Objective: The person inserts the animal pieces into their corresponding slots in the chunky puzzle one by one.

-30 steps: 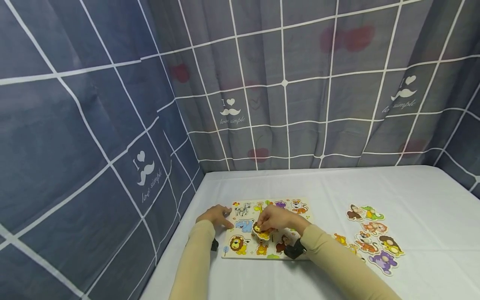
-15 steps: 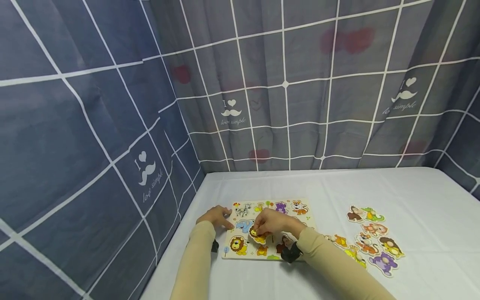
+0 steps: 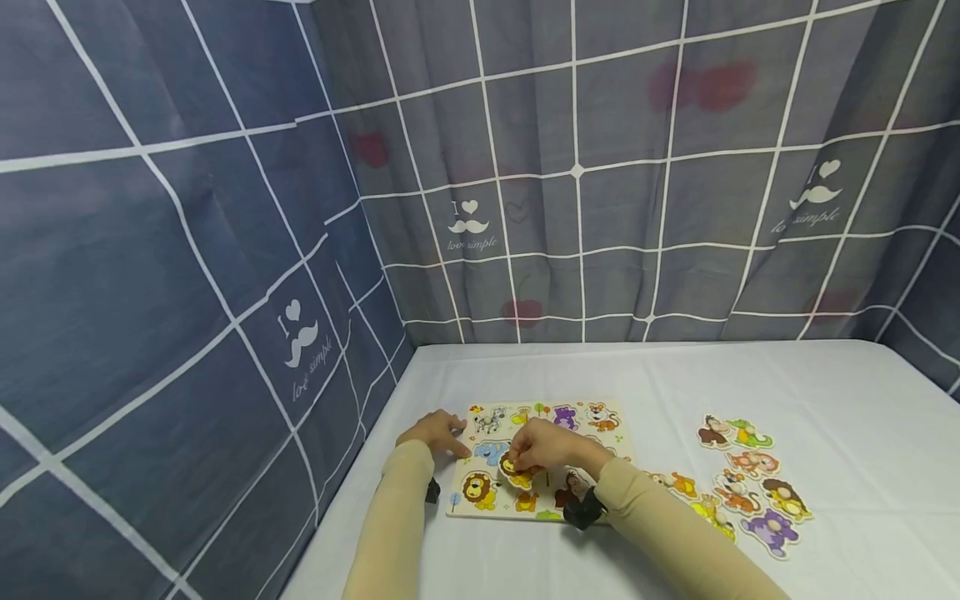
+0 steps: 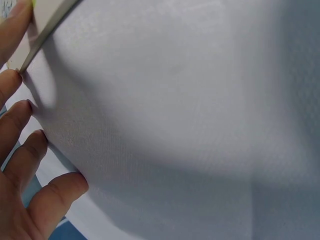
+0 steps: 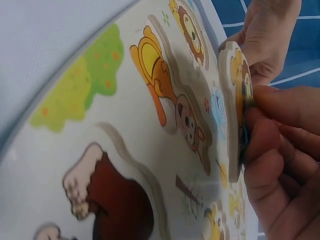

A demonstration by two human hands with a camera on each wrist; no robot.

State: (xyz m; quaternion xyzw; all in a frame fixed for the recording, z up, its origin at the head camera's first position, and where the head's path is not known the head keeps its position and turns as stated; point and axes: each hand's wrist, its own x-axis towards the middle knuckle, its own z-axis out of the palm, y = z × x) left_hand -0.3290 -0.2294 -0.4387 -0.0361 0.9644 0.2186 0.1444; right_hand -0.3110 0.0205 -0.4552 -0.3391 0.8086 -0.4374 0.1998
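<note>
My right hand (image 3: pixel 547 446) pinches a lion puzzle piece (image 3: pixel 515 475) by its knob, holding it over the left middle of the wooden animal puzzle board (image 3: pixel 501 509). In the right wrist view, the lion piece (image 5: pixel 232 125) stands tilted nearly on edge above the board, thumb and fingers at its printed face. A printed lion recess (image 3: pixel 478 490) shows at the board's lower left, with a blue elephant (image 3: pixel 491 452) above it. My left hand (image 3: pixel 433 435) rests at the board's left edge, fingers spread. In the left wrist view, its fingertips (image 4: pixel 37 140) are near the board's corner.
Several loose animal pieces lie on the white cloth right of the board, among them a purple piece (image 3: pixel 772 531), a hedgehog (image 3: pixel 785 497), a green crocodile (image 3: pixel 747 432) and a giraffe (image 3: pixel 712 512). A grey gridded curtain (image 3: pixel 622 283) hangs behind and left of the table.
My right hand has carried the lion piece slightly left and toward me, tilting it, then kept nearly still over the last half second. The left hand stays at the board's edge.
</note>
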